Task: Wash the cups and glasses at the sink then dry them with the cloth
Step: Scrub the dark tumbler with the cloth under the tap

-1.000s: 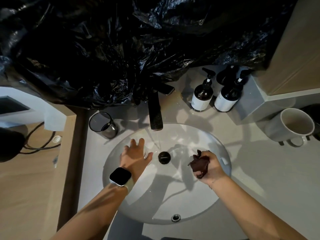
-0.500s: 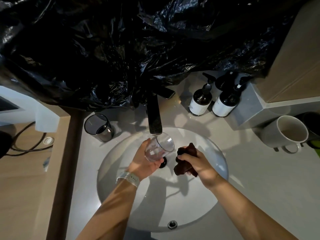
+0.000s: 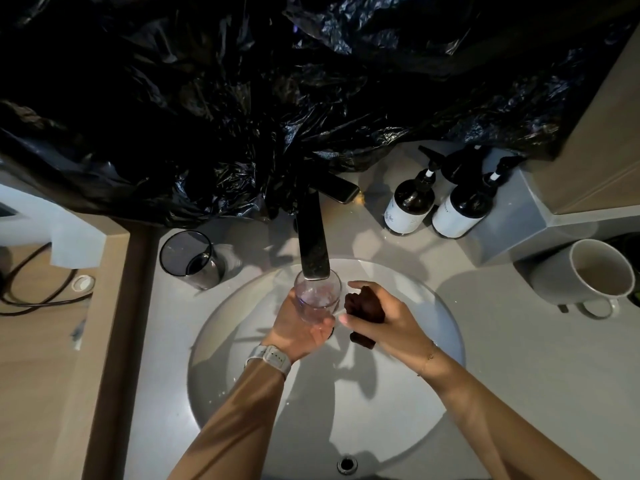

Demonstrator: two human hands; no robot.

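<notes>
Left hand (image 3: 299,327) wraps its fingers round the lower part of a clear glass (image 3: 317,297), mouth up, directly under the tip of the dark tap (image 3: 313,244); the glass rim sits just below the spout; water appears to lie in the glass, though the stream itself is too faint to make out. Right hand (image 3: 384,322) is just right of the glass, fingers curled tight on a bunched dark cloth (image 3: 362,308); its thumb tip nearly meets the glass base, contact uncertain. Both hands are over the white sink (image 3: 436,341), above the drain, which they mostly hide. Pale watch band (image 3: 268,358) on the left wrist; thin bracelet (image 3: 427,362) on the right. Beyond and left of the left hand: a dark tumbler (image 3: 190,259) upright on the counter. Well right of the right hand: a white mug (image 3: 588,271), tilted, mouth towards me. Beyond the right hand: two dark pump bottles (image 3: 436,202) with white labels, side by side. Crumpled black plastic (image 3: 242,98) covers the wall behind the tap.
</notes>
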